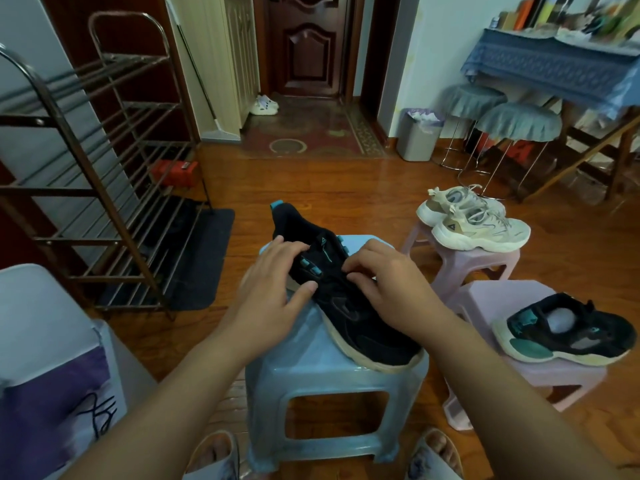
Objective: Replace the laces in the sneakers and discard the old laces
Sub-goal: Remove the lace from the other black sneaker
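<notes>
1. The black suede-and-mesh sneaker with teal eyelet loops (pixel 346 299) lay across the pale blue plastic stool (pixel 332 382), heel away from the person, toe toward the right forearm.
2. The left hand (pixel 273 289) rested on the near side of the upper, fingers fairly straight and spread over the collar, thumb stretched out toward the teal loops. It steadied the shoe and gripped nothing.
3. The right hand (pixel 384 285) sat on the far side of the eyelet row, fingers curled in tight at the tongue. It seemed to pinch something there, a lace end by my guess, but I could not make out the lace itself.
4. Judged from that, the step in hand was working a lace at the eyelets of this shoe; whether pulling old out or threading new in, I could not tell.
5. Right of the right hand, the matching black and teal sneaker (pixel 564 330) waited on a pink plastic stool (pixel 512 299).
6. Beyond the right hand, a cream pair of sneakers (pixel 474 220) sat on another pink stool, and a grey lined waste bin (pixel 417 136) stood by the wall.
7. The next move called for a steady left hand and a fine pull through one loop at a time.
</notes>
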Motion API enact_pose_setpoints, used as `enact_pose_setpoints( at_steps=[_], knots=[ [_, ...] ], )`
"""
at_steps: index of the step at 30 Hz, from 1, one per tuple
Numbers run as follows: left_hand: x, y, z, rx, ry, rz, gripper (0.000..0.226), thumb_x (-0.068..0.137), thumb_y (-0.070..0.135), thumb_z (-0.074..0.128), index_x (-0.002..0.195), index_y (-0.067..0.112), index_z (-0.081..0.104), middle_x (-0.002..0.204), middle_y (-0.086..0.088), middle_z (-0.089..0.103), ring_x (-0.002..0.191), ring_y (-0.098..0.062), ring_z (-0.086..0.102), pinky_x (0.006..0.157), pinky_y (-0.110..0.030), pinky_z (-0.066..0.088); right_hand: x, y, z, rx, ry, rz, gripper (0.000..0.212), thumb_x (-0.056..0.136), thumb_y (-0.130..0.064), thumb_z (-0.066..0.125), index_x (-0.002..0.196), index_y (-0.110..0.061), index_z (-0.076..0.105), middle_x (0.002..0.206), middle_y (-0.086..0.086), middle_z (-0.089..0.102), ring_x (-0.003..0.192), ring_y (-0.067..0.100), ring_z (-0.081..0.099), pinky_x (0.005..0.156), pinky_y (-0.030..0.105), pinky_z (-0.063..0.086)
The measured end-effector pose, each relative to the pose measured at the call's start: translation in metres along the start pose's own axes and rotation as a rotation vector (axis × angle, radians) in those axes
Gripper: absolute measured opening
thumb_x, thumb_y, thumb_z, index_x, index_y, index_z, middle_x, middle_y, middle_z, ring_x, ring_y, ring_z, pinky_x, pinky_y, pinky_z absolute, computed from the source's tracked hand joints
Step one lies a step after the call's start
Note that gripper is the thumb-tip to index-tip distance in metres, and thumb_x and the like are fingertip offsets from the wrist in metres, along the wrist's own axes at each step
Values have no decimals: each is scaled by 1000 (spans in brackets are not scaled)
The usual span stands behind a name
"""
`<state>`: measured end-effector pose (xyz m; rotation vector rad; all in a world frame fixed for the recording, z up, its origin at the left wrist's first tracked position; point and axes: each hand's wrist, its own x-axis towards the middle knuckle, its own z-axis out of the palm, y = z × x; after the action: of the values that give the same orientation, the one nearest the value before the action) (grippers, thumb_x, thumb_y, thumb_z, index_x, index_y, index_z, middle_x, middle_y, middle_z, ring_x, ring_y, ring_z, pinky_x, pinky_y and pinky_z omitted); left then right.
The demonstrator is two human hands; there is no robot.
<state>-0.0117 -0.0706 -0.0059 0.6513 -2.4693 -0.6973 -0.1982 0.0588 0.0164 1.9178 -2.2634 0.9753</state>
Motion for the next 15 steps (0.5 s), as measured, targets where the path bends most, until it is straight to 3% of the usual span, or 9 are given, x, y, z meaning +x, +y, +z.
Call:
enact_pose_setpoints(
  at_steps=[3, 7, 10, 12, 14, 15],
  knots=[
    [0, -2, -1, -12, -5, -1, 53, 101, 38, 59, 150, 33, 37, 159, 14, 32, 148, 8, 0, 117, -29, 14, -4, 4, -5, 90, -37, 218, 34, 95, -25, 68, 128, -28, 61, 106, -14, 56, 93, 3, 58, 84, 23, 49],
    [0, -4, 0, -18, -1, 9, 54, 100, 38, 60, 149, 33, 37, 158, 14, 33, 152, 4, 2, 119, -30, 14, 1, 9, -11, 1, -93, 304, 8, 95, -28, 68, 99, -23, 73, 90, -11, 68, 85, 5, 61, 76, 29, 49],
    [0, -5, 1, -23, 5, 8, 55, 100, 37, 61, 148, 33, 37, 159, 13, 33, 155, 0, 4, 120, -32, 16, 9, 1, -27, 114, -153, 346, 12, 97, -28, 65, 90, -22, 72, 81, -9, 69, 77, 5, 62, 72, 29, 50],
    [0, -5, 1, -33, 3, 6, 55, 99, 36, 61, 148, 35, 36, 158, 14, 32, 154, 1, 4, 121, -33, 18, 8, -12, -42, 324, -437, 329, 15, 99, -30, 63, 92, -23, 74, 77, -10, 67, 71, 4, 61, 70, 26, 48],
    [0, -7, 1, -40, -4, 6, 55, 99, 35, 61, 147, 37, 35, 158, 15, 32, 154, 2, 4, 122, -36, 19, 2, -22, -56, 492, -750, 243, 19, 102, -27, 59, 99, -19, 77, 75, -5, 62, 69, 14, 55, 67, 26, 46],
    [1, -7, 1, -41, -7, 5, 55, 99, 35, 62, 147, 38, 34, 158, 16, 31, 154, 2, 4, 122, -38, 20, -1, -22, -62, 583, -829, 217, 20, 102, -25, 59, 101, -16, 77, 73, -1, 58, 65, 20, 51, 62, 26, 43]
  ],
)
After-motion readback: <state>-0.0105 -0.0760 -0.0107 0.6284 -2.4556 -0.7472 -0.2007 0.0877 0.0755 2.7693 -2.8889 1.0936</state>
